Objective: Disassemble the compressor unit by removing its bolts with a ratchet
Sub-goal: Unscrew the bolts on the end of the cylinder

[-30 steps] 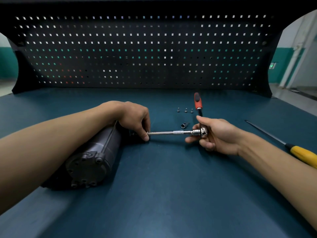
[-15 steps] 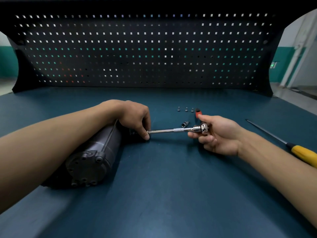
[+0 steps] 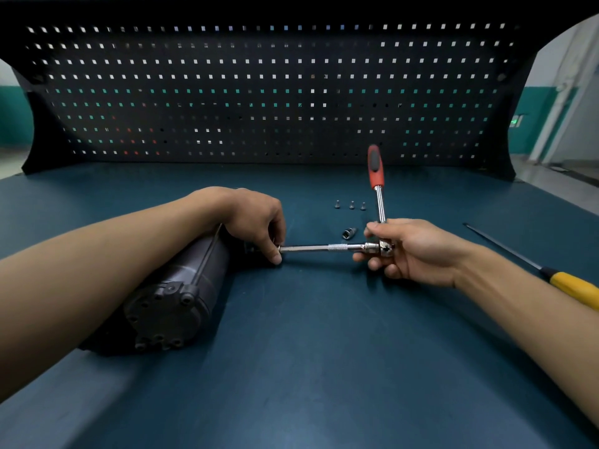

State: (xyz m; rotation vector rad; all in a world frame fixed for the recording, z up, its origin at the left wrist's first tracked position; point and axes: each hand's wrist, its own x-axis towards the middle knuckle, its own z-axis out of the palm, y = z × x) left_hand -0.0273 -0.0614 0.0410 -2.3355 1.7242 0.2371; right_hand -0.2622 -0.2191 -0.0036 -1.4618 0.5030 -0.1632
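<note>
A dark cylindrical compressor unit lies on its side on the blue bench, its bolted end cap facing me. My left hand rests over its far end and pinches the tip of the ratchet's long extension bar where it meets the compressor. My right hand grips the ratchet head. The ratchet's red and black handle stands up and away from me. Three removed bolts stand in a row behind the bar.
A loose socket lies just behind the extension bar. A yellow-handled screwdriver lies on the bench at the right, its shaft pointing away left. A black pegboard closes off the back of the bench.
The ratchet handle swung down out of sight behind my right hand half a second ago and now stands upright again. My left hand and the compressor stayed put.
</note>
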